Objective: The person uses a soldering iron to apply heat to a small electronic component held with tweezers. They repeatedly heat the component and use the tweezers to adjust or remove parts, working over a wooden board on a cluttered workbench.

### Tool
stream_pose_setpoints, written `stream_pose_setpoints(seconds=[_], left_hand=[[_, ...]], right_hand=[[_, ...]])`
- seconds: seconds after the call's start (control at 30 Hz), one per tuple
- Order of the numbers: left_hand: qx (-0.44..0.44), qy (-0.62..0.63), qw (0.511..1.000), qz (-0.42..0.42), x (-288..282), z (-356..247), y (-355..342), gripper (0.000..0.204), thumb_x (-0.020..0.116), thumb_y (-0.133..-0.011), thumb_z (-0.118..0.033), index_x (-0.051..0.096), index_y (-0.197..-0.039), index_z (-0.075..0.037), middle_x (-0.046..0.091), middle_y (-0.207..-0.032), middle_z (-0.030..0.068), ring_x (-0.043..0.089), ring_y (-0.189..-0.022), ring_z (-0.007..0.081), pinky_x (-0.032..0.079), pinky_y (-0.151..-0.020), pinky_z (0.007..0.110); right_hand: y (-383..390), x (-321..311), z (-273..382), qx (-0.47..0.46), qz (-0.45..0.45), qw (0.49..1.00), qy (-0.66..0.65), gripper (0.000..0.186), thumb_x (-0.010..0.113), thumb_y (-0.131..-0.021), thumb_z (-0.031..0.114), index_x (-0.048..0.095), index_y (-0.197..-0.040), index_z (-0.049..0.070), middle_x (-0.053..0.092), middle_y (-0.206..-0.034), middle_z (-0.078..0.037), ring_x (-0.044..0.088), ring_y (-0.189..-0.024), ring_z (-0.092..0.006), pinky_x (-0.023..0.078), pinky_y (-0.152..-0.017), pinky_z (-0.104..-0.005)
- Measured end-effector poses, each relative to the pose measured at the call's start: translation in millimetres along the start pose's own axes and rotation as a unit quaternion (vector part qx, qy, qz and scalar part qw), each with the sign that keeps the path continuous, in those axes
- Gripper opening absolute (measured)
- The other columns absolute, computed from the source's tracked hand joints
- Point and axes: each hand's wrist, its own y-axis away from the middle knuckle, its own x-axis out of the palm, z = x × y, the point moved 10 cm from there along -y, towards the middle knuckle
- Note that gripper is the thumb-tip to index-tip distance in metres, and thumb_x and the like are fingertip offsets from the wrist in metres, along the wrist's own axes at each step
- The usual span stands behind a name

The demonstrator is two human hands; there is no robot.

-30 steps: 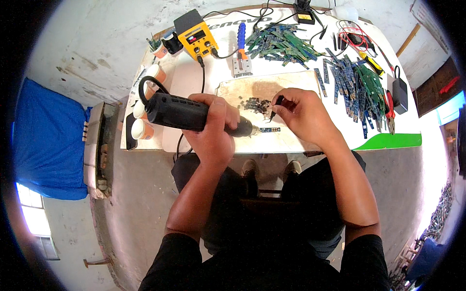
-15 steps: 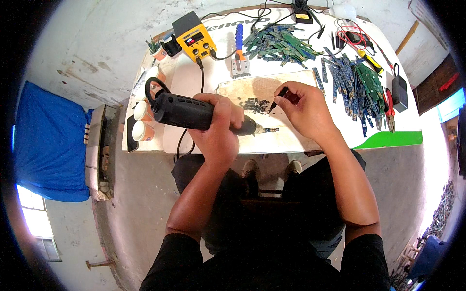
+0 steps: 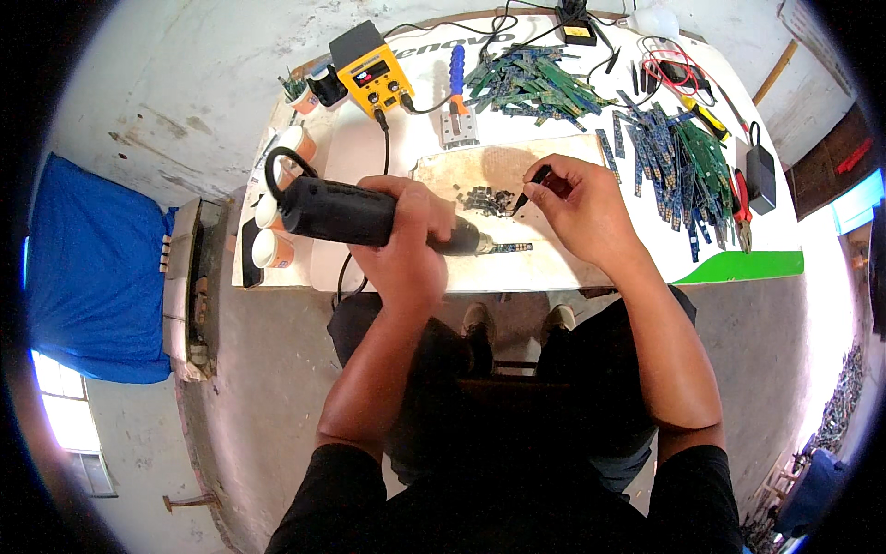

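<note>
My left hand (image 3: 411,235) is wrapped round a black hot air gun (image 3: 337,212), whose metal nozzle points right over the near part of a tan board (image 3: 554,222). Just past the nozzle lies a narrow circuit board strip (image 3: 510,247) with small parts on it. In my right hand (image 3: 581,198), pinched between thumb and fingers, are black tweezers (image 3: 526,197). Their tips come down at the right edge of a heap of small dark chips (image 3: 484,200) on the tan board.
A yellow soldering station (image 3: 371,74) stands at the back left, with paper cups (image 3: 272,247) along the left edge. Piles of green circuit strips (image 3: 535,83) and blue ones (image 3: 660,162) lie behind and right. Red-handled pliers (image 3: 741,208) rest near the right edge.
My left hand has drawn the hot air gun slightly to the left, so more of the circuit strip shows. The right hand with the tweezers has hardly moved.
</note>
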Motion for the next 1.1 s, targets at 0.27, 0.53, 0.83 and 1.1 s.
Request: stream_pose_setpoints(seconds=[0.27, 0.53, 0.83, 1.1], left_hand=[[0.020, -0.022, 0.999, -0.024, -15.4, -11.8, -2.3, 0.015, 0.057, -0.087, 0.002, 0.049, -0.092, -0.010, 0.044, -0.066, 0.0005, 0.043, -0.055, 0.0122, 0.042, -0.057, 0.031], [0.041, -0.013, 0.998, -0.049, -25.9, -23.5, -2.1, 0.019, 0.057, -0.086, 0.004, 0.049, -0.096, -0.010, 0.044, -0.065, 0.0004, 0.043, -0.054, 0.0119, 0.042, -0.053, 0.030], [0.029, -0.025, 0.999, -0.034, -30.5, -25.9, -1.2, 0.015, 0.057, -0.087, 0.002, 0.049, -0.092, -0.009, 0.043, -0.064, 0.0001, 0.042, -0.052, 0.0119, 0.042, -0.054, 0.030], [0.018, -0.034, 0.999, -0.028, -24.5, -19.6, 1.3, 0.015, 0.057, -0.087, 0.002, 0.049, -0.091, -0.009, 0.044, -0.065, -0.0001, 0.043, -0.054, 0.0113, 0.043, -0.054, 0.030]], right_hand=[[-0.6, 3.5, -4.0, 0.001, -0.001, 1.000, -0.009, 0.015, 0.070, -0.086, 0.011, 0.070, -0.095, 0.000, 0.066, -0.072, -0.015, 0.062, -0.062, -0.0238, 0.049, -0.061, -0.0340], [-0.6, 12.8, -8.7, 0.005, 0.017, 1.000, -0.018, 0.014, 0.070, -0.087, 0.011, 0.069, -0.096, -0.001, 0.066, -0.071, -0.015, 0.061, -0.060, -0.0211, 0.048, -0.059, -0.0330], [-0.6, 18.5, -5.1, 0.005, 0.020, 1.000, -0.014, 0.013, 0.071, -0.086, 0.008, 0.070, -0.096, -0.001, 0.066, -0.071, -0.014, 0.061, -0.061, -0.0188, 0.048, -0.059, -0.0320], [4.8, 31.1, 9.4, -0.042, 0.075, 0.995, -0.054, 0.011, 0.070, -0.087, 0.005, 0.069, -0.097, 0.000, 0.069, -0.080, -0.014, 0.062, -0.065, -0.0193, 0.050, -0.063, -0.0320]])
